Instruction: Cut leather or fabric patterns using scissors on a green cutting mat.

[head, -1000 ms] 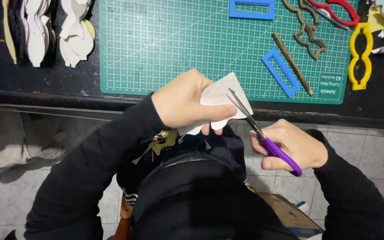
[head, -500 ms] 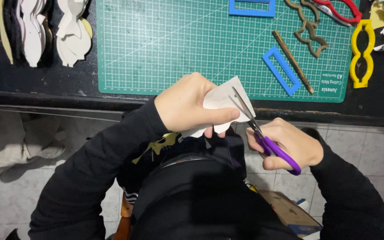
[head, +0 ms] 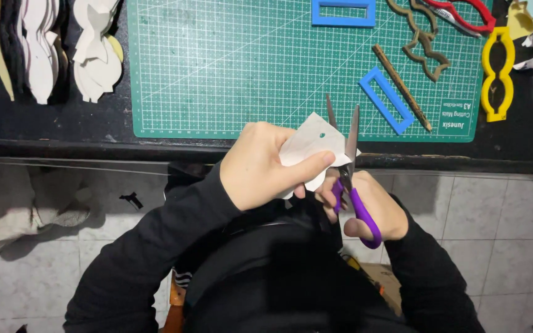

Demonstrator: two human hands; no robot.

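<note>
— Firstly, item one: left hand (head: 260, 163), closed on a pale paper cutout (head: 313, 145) held over the bench edge (head: 94, 148). Handling?

— Light, floppy, tears easily; pinch near the cut. Item two: right hand (head: 365, 206) gripping purple-handled scissors (head: 348, 166), blades open at the cutout's right edge.

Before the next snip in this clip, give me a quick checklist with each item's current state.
1. Left hand grips the white paper piece: ok, thumb and fingers pinch it.
2. Right hand is seated in the purple-handled scissors: ok, fingers are through the loops.
3. Blades are open: ok, they spread in a V at the paper's right edge.
4. Left thumb is clear of the blades: cannot tell, its tip lies very close to the pivot.
5. Paper sits between the blades: cannot tell, the edge may lie over them.
6. Work is clear of the green cutting mat: ok, it is held over the table's near edge.
</note>
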